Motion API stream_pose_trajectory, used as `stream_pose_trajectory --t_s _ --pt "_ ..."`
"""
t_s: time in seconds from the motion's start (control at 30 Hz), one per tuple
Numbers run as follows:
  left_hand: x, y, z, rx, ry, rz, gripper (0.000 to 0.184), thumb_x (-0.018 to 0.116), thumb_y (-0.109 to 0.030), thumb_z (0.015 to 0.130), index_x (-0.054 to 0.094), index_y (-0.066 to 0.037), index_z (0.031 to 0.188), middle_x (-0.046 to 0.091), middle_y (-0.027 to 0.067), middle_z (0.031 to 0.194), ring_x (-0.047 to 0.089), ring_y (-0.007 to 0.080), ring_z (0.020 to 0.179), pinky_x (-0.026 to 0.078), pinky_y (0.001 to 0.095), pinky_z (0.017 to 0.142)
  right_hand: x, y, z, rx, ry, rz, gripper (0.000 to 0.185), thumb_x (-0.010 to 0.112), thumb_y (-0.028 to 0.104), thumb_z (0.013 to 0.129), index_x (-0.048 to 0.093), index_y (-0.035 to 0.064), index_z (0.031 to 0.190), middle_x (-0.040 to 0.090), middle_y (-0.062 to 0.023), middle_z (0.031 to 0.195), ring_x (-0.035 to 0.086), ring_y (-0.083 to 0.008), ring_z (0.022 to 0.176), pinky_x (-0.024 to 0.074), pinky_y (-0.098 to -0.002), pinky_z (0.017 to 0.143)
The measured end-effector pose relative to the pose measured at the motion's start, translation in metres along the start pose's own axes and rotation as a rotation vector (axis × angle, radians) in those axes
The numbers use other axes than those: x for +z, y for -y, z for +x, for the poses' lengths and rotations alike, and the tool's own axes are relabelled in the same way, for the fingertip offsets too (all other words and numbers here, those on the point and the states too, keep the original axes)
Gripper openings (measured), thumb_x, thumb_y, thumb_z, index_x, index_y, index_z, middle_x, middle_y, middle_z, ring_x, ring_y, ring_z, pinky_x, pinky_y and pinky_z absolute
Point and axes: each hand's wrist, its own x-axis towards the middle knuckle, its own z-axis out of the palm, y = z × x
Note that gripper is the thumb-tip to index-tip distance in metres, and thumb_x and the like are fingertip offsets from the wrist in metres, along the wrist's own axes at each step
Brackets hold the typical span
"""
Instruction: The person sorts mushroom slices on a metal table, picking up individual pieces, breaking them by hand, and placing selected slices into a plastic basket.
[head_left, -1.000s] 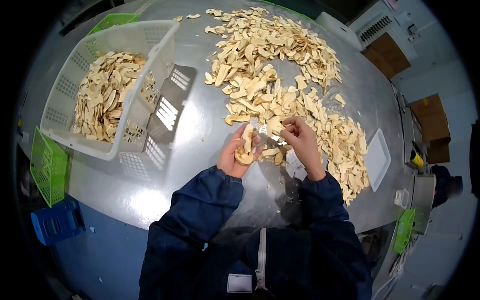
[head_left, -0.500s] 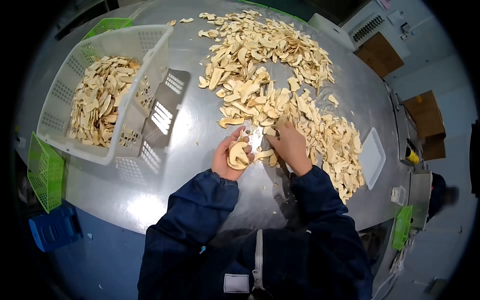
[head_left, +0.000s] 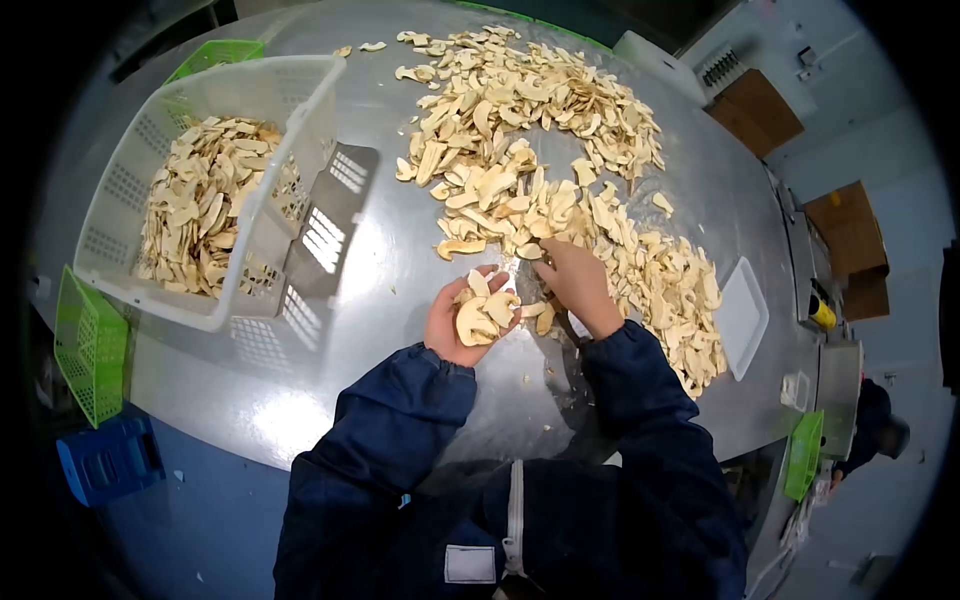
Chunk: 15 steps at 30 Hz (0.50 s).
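Observation:
Pale mushroom slices [head_left: 482,320] rest in my left hand [head_left: 443,327], which is cupped palm up with its fingers curled round them. My right hand [head_left: 580,284] reaches to the near edge of a large pile of mushroom slices [head_left: 505,185]. Its thumb and index finger are pinched at a dark-edged mushroom slice [head_left: 529,251]; the other fingers are tucked underneath, out of sight. Between the two hands a few loose slices and crumbs lie on the metal table [head_left: 385,225].
On the left stands a white perforated basket [head_left: 222,318] partly filled with slices. Green baskets [head_left: 92,345] sit beyond the table's left edge, above a blue stool [head_left: 112,460]. A white tray [head_left: 742,318] lies right of the pile. Another person [head_left: 872,428] is at the far right.
Several slices now show in my left palm, where one large curled slice was most visible before. My right hand has shifted slightly at the pile's edge. The person at far right has moved.

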Motion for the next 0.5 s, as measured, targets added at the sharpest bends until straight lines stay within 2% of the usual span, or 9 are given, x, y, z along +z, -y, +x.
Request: stream_pose_trajectory --t_s 0.07,0.1,0.13,0.2,0.23,0.3,0.33,0.4,0.5 --pt "-0.022 -0.004 0.006 -0.029 0.054 -0.048 0.043 0.045 -0.037 0.090 0.049 -0.009 0.122 0.053 0.0141 0.122 0.053 0.0314 0.105 0.046 0.0488 0.083 0.003 0.003 0.003 -0.037 0.028 -0.042 0.020 0.061 0.023 0.079 0.062 0.0051 0.088 0.062 -0.0142 0.076 0.060 -0.0312 0.072 0.0474 -0.0395 0.062" --pt "-0.017 -0.005 0.003 -0.034 0.063 -0.051 0.039 0.049 -0.031 0.089 0.052 -0.006 0.118 0.058 0.0118 0.111 0.057 0.0281 0.095 0.049 0.0445 0.078 0.004 0.004 0.004 -0.054 0.015 -0.031 0.021 0.062 0.023 0.079 0.062 0.0050 0.089 0.062 -0.0139 0.074 0.060 -0.0300 0.068 0.0470 -0.0386 0.060" --pt "-0.024 -0.007 0.006 -0.074 0.151 -0.124 0.039 0.048 -0.033 0.089 0.052 -0.007 0.118 0.057 0.0123 0.115 0.055 0.0288 0.099 0.048 0.0456 0.080 0.004 0.005 0.005 -0.069 0.003 -0.020 0.022 0.062 0.023 0.078 0.063 0.0048 0.090 0.061 -0.0136 0.072 0.060 -0.0289 0.065 0.0467 -0.0376 0.058" --pt "-0.043 -0.010 0.015 -0.154 0.326 -0.272 0.040 0.045 -0.037 0.090 0.050 -0.009 0.119 0.054 0.0133 0.122 0.053 0.0303 0.106 0.045 0.0478 0.083 -0.010 0.010 0.006 0.088 0.152 0.280 0.023 0.062 0.022 0.077 0.064 0.0045 0.093 0.060 -0.0125 0.066 0.058 -0.0255 0.058 0.0451 -0.0354 0.055" --pt "-0.026 -0.009 0.011 -0.096 0.195 -0.216 0.040 0.045 -0.037 0.091 0.049 -0.010 0.120 0.053 0.0130 0.123 0.052 0.0304 0.108 0.044 0.0482 0.086 -0.020 0.016 0.008 0.168 0.227 0.428 0.024 0.063 0.022 0.077 0.065 0.0044 0.094 0.059 -0.0119 0.063 0.057 -0.0238 0.055 0.0443 -0.0342 0.053" --pt "0.004 -0.003 0.000 0.016 -0.072 -0.100 0.040 0.044 -0.037 0.091 0.048 -0.010 0.121 0.052 0.0123 0.124 0.050 0.0304 0.112 0.040 0.0488 0.093 -0.038 0.027 0.013 0.153 0.345 0.599 0.026 0.063 0.021 0.076 0.065 0.0042 0.096 0.058 -0.0110 0.060 0.055 -0.0208 0.051 0.0426 -0.0324 0.051" --pt "0.004 -0.002 0.000 0.009 -0.051 -0.094 0.040 0.044 -0.037 0.091 0.048 -0.011 0.121 0.052 0.0121 0.125 0.049 0.0306 0.114 0.038 0.0491 0.095 -0.042 0.029 0.014 0.148 0.400 0.685 0.027 0.064 0.020 0.075 0.065 0.0041 0.097 0.058 -0.0105 0.059 0.054 -0.0192 0.050 0.0417 -0.0315 0.050" --pt "0.003 -0.001 -0.001 -0.001 0.002 -0.081 0.040 0.044 -0.037 0.092 0.047 -0.011 0.123 0.051 0.0116 0.127 0.047 0.0308 0.118 0.034 0.0496 0.100 -0.035 0.027 0.021 0.077 0.242 0.402 0.027 0.061 0.024 0.077 0.065 0.0055 0.096 0.061 -0.0126 0.063 0.061 -0.0249 0.057 0.0451 -0.0352 0.053" --pt "-0.002 -0.005 -0.001 -0.027 0.022 -0.115 0.038 0.044 -0.036 0.092 0.049 -0.012 0.121 0.053 0.0107 0.120 0.052 0.0284 0.103 0.043 0.0446 0.085 -0.005 0.024 0.030 -0.051 0.106 0.138 0.029 0.059 0.030 0.080 0.061 0.0062 0.096 0.062 -0.0147 0.065 0.063 -0.0317 0.065 0.0481 -0.0424 0.056"
